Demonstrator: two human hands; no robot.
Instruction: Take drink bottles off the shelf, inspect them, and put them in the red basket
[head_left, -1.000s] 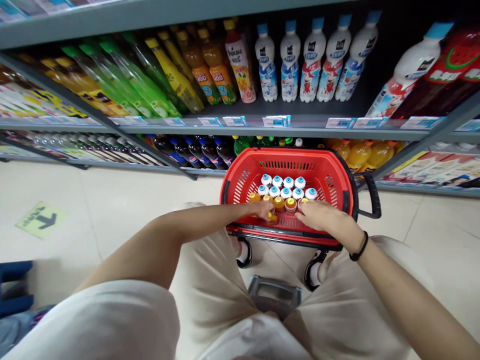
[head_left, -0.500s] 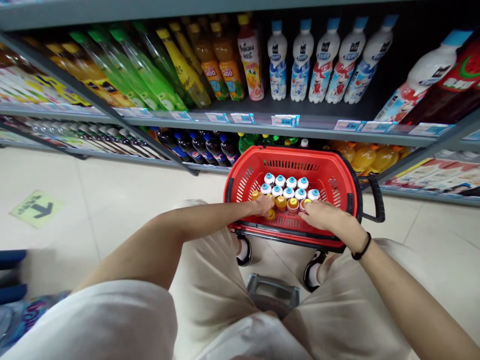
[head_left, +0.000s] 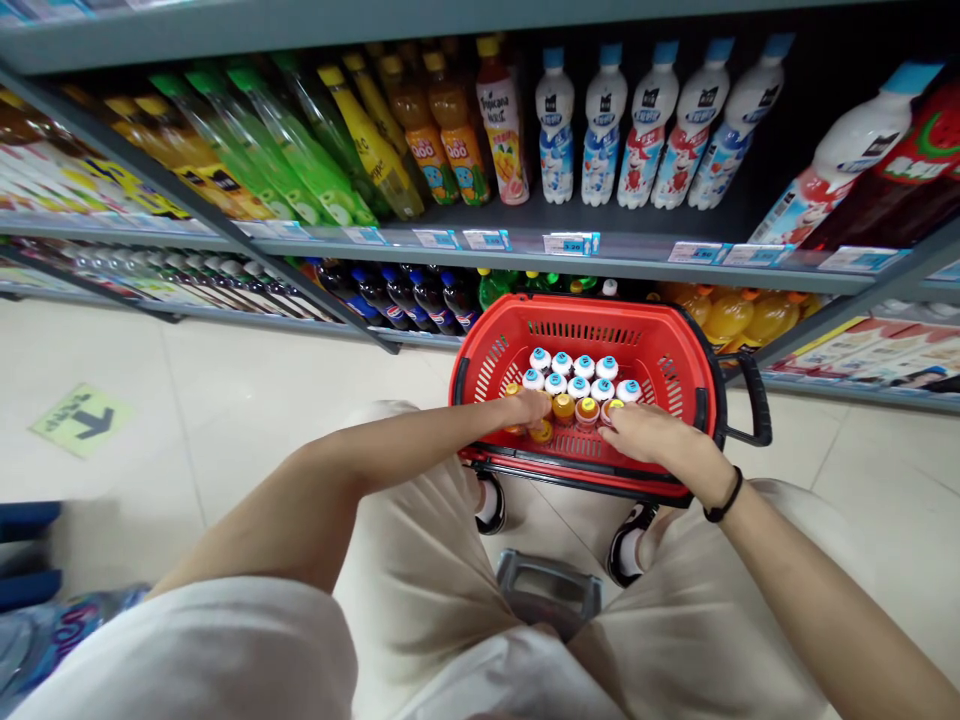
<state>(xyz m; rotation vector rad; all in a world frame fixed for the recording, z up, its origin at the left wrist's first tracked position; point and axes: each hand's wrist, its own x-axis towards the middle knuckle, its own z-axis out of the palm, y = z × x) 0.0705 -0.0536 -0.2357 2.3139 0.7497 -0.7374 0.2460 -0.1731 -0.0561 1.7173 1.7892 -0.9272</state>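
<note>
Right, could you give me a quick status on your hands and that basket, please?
Left hand, right hand on orange-capped bottles in red basket. Blue-capped bottles behind. Nothing blocking.

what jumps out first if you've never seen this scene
The bright red plastic shopping basket on the pale tiled floor, in front of the drink shelves, catches the eye first. Inside stand blue-capped white bottles behind a row of orange-capped bottles. The left hand and right hand both rest on the orange caps, while the shelf above shows tall white bottles with blue caps.
</note>
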